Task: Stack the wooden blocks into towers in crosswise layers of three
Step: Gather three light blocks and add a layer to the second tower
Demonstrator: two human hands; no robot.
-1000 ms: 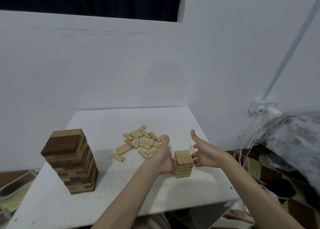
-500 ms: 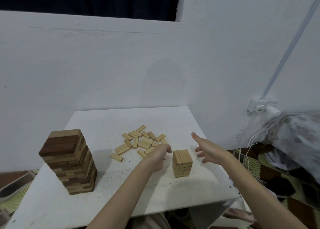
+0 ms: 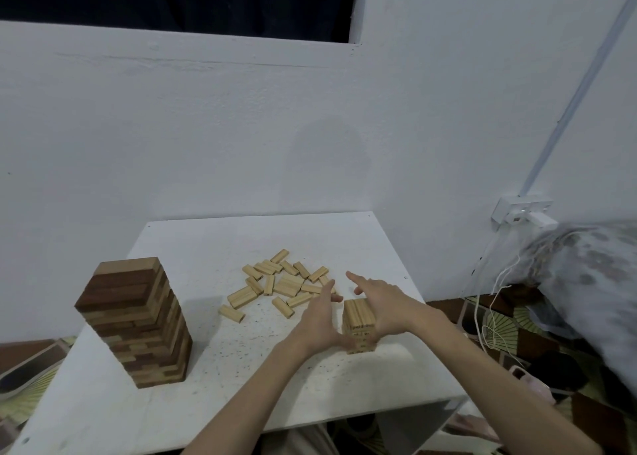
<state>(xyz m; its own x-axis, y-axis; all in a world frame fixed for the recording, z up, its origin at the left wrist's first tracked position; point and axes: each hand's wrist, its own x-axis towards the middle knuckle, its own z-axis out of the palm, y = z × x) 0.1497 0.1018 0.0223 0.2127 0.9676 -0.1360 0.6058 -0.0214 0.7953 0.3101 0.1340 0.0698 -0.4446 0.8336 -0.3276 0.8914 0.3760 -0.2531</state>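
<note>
Small light tower (image 3: 358,323) sits between flat, straight-fingered hands: left hand (image 3: 319,320) touching left face, right hand (image 3: 381,303) against right. Loose blocks (image 3: 282,284) just beyond, nearer left hand.

Taking the small light tower (image 3: 358,320) as the landmark: both sides of it are blocked, the left hand (image 3: 322,320) flat against its left face and the right hand (image 3: 382,304) against its right. Just behind it, loose blocks (image 3: 281,284) litter the tabletop (image 3: 206,248). Well to its left stands the tall dark tower (image 3: 136,320) (the highest obstacle here). Between the two towers bare tabletop gives passage, as does the strip in front.
</note>
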